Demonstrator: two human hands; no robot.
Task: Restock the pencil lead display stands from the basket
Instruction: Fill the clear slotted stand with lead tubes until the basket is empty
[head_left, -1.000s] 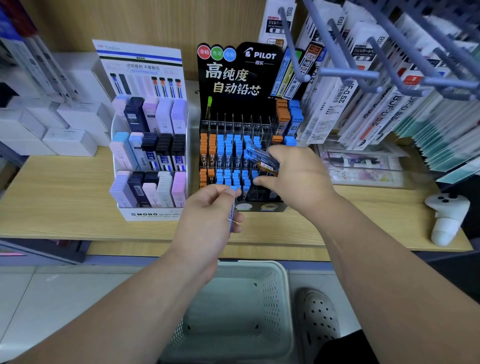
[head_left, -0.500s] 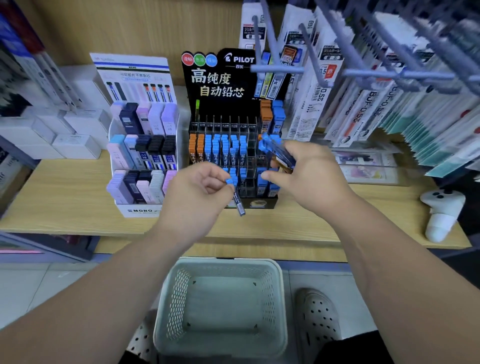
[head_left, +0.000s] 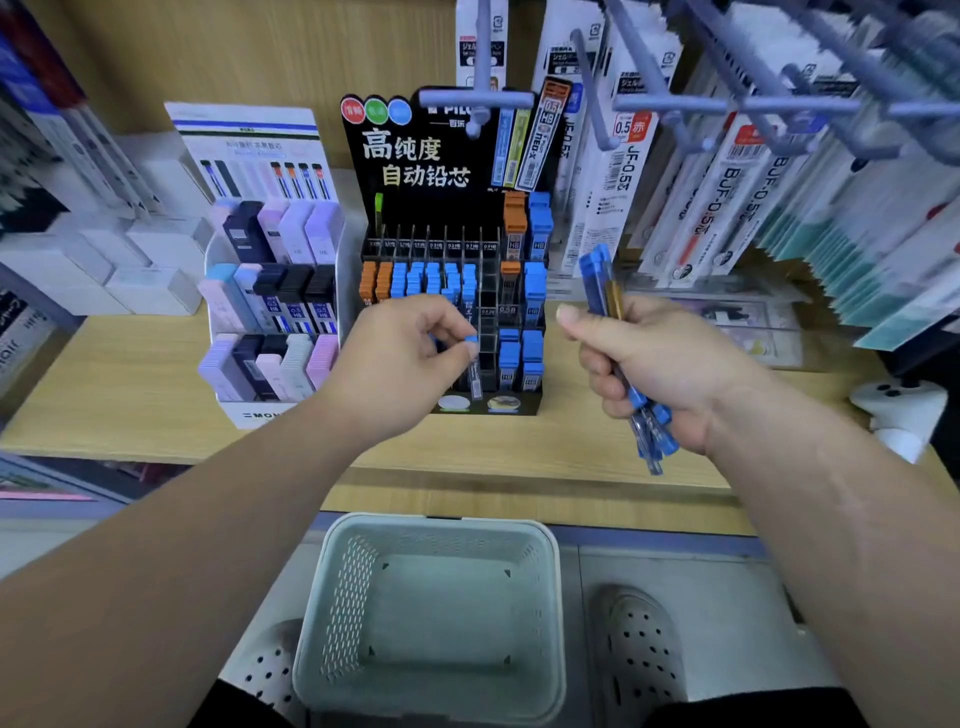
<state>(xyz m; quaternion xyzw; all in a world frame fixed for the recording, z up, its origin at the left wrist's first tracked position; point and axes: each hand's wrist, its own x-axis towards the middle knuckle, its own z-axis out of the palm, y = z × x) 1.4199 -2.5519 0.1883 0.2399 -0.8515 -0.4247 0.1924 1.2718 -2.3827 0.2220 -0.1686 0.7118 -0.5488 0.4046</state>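
Formerly tilted, the blue-capped clear plastic lead tube (head_left: 474, 371) is hanging upright; our left hand (head_left: 400, 358) is pinching its cap, the black plastic display stand (head_left: 447, 208) lying just beyond; our right hand (head_left: 665, 364) is gripping spare tubes (head_left: 597, 273).

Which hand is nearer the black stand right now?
Left. The left hand is at the lower rows of the black stand, pinching one tube; the right hand is off to its right, gripping a bundle of tubes.
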